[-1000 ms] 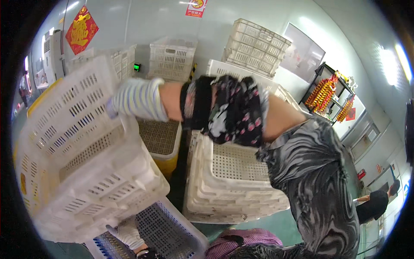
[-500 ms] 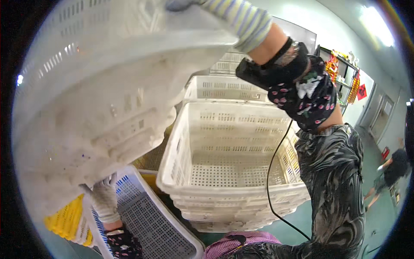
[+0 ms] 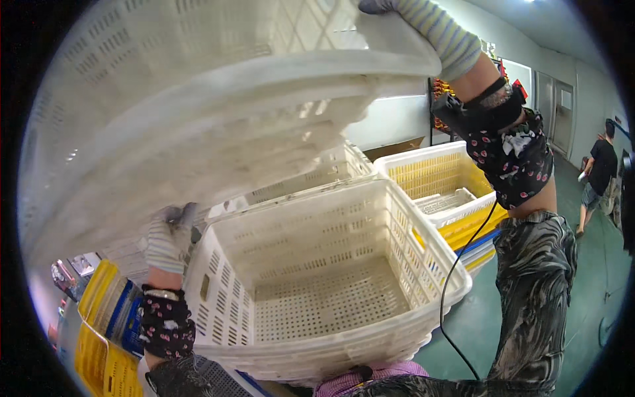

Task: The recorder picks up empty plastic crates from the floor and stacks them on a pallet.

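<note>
A nested stack of white plastic crates [image 3: 218,132] hangs tilted across the upper left, lifted off the ground. My right hand [image 3: 426,26], in a striped knit glove with grey fingertips, grips its rim at the top. My left hand [image 3: 165,241], gloved the same way, holds the stack's lower edge; its fingers are partly hidden there. Below and between my arms stands another stack of white crates, its top crate [image 3: 331,298] bare inside, with a perforated floor and slotted walls. The lifted stack overhangs this crate's far left side.
A white crate with a yellow one inside [image 3: 436,175] tops a coloured stack at the right. Yellow and blue crates [image 3: 109,324] stand at the left. A black cable [image 3: 450,284] hangs beside my right arm. Far right, a person [image 3: 600,169] is on the green floor.
The view has swung, with the standing stack now lower and further left. Both hands have carried the lifted crates along, away from the blue-and-white crate and over the standing stack.
</note>
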A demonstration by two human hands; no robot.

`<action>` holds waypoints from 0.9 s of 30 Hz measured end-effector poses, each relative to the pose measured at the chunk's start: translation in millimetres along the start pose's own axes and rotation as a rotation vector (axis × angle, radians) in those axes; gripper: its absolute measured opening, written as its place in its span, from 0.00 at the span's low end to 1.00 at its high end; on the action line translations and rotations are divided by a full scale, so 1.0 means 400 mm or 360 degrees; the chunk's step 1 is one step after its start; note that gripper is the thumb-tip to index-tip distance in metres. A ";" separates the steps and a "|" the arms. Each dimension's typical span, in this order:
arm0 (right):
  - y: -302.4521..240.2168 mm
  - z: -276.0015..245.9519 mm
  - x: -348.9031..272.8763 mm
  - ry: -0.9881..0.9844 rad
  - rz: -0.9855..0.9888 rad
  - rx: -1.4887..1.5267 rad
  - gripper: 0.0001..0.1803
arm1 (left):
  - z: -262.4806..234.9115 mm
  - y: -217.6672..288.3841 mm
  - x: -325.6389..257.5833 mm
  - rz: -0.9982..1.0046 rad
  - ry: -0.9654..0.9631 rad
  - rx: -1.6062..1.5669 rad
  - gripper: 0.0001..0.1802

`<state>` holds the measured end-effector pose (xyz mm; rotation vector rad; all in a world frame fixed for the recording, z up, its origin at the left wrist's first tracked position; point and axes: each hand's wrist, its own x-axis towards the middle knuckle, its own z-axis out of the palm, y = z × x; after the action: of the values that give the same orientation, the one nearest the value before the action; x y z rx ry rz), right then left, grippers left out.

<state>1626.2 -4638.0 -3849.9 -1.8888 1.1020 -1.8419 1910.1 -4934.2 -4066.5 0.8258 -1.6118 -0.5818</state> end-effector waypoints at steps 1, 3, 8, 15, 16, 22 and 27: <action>0.017 -0.062 0.007 0.0017 0.0018 -0.0025 0.17 | 0.076 0.034 -0.001 -0.0007 -0.0027 -0.0021 0.10; 0.059 -0.175 0.024 0.0217 0.0118 -0.0493 0.07 | 0.185 0.074 -0.001 0.0149 -0.0454 -0.0319 0.08; 0.208 -0.328 0.088 0.0188 0.0515 -0.0473 0.08 | 0.359 0.030 -0.041 -0.1086 -0.0770 -0.1574 0.13; 0.366 -0.552 0.278 -0.0336 0.0257 0.0072 0.15 | 0.407 0.039 -0.051 0.0239 -0.1093 0.0183 0.35; 0.355 -0.552 0.305 -0.0216 0.0286 0.0170 0.16 | 0.416 0.077 -0.051 0.0686 -0.0925 0.0477 0.37; 0.355 -0.288 0.171 0.0297 0.0370 0.0183 0.27 | 0.468 0.137 -0.110 0.0579 -0.1074 0.0708 0.43; 0.548 -0.311 -0.074 0.0066 0.0082 -0.0841 0.49 | 0.537 0.103 -0.189 0.0983 -0.1206 0.1063 0.44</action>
<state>1442.0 -4726.9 -4000.0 -2.0609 1.7709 -1.6794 1697.8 -4864.0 -4126.1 0.5216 -2.6912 0.1494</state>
